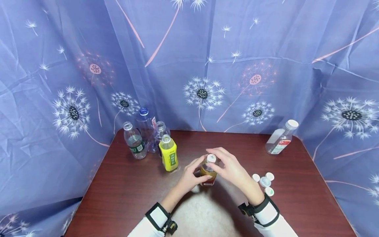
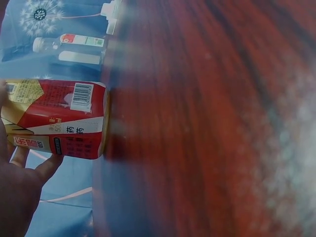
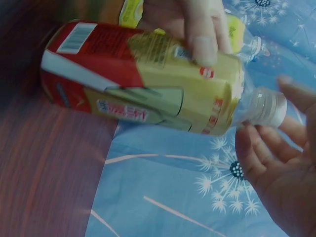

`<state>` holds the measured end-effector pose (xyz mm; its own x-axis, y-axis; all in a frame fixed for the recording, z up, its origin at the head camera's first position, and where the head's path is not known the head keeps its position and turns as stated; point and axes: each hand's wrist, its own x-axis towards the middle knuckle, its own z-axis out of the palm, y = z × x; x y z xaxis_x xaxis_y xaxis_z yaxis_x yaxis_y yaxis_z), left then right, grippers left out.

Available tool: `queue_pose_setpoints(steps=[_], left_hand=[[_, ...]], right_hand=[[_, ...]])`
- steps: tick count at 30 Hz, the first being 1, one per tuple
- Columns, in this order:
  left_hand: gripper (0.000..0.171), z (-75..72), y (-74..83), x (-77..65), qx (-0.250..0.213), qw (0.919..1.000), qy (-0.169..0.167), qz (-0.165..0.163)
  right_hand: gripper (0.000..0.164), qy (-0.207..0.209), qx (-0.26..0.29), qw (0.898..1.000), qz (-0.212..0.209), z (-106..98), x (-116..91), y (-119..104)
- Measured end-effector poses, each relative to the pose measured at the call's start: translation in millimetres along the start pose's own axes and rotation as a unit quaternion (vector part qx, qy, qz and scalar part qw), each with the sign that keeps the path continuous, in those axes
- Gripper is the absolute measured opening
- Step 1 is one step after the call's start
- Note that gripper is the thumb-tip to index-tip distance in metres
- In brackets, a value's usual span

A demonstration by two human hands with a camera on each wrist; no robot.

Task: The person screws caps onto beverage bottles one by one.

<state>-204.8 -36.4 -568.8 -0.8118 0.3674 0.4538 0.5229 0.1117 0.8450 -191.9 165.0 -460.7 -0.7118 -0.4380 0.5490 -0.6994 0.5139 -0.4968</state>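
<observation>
A drink bottle with a red and gold label and a white cap stands upright on the table. My left hand grips its body from the left, thumb and fingers round the label. In the left wrist view this bottle shows its barcode, with some of my left fingers behind it. My right hand is spread around the cap and neck. The right wrist view shows a gap between one right fingertip and the cap; the others lie close to the neck, contact unclear.
On the left stand a yellow-labelled bottle, a clear green-labelled bottle, a blue-rimmed bottle and another clear bottle. A capped clear bottle leans at back right. Several loose caps lie near my right wrist.
</observation>
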Motion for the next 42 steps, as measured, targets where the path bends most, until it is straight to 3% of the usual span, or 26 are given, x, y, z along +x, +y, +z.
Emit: queue_pose_setpoints(steps=[4, 7, 11, 14, 21, 28, 35, 42], left_hand=[[0.075, -0.3, 0.8, -1.5, 0.003, 1.0000, -0.001, -0.005], [0.076, -0.3, 0.8, -1.4, 0.003, 1.0000, 0.000, -0.002], [0.076, 1.0, 0.2, -1.0, 0.001, 1.0000, 0.001, 0.006], [0.076, 1.5, -0.2, -0.6, -0.001, 1.0000, 0.001, 0.006], [0.076, 1.6, -0.4, 0.3, -0.002, 1.0000, -0.005, -0.002], [0.076, 1.4, -0.2, 1.6, 0.002, 1.0000, -0.002, 0.008], [0.075, -0.5, 0.3, 1.3, 0.001, 1.0000, -0.006, -0.006], [0.074, 0.1, -1.8, -0.3, 0.003, 1.0000, -0.003, -0.009]], right_hand=[[0.035, -0.002, 0.004, 1.000, -0.014, -0.5, -2.3, 2.2], [0.030, 0.002, 0.005, 1.000, 0.001, 0.3, -0.9, 0.9], [0.039, -0.004, 0.009, 1.000, 0.024, -0.6, -0.4, -1.6], [0.042, -0.008, 0.007, 1.000, 0.016, -2.2, -1.3, -1.8], [0.029, 0.005, 0.011, 1.000, 0.000, -0.8, -1.9, 0.9], [0.040, -0.001, -0.001, 1.000, -0.017, -1.8, -2.1, 1.7], [0.034, 0.000, 0.003, 1.000, -0.014, -0.1, -0.7, 2.7], [0.041, -0.005, 0.002, 1.000, -0.023, -0.8, -2.5, 2.5]])
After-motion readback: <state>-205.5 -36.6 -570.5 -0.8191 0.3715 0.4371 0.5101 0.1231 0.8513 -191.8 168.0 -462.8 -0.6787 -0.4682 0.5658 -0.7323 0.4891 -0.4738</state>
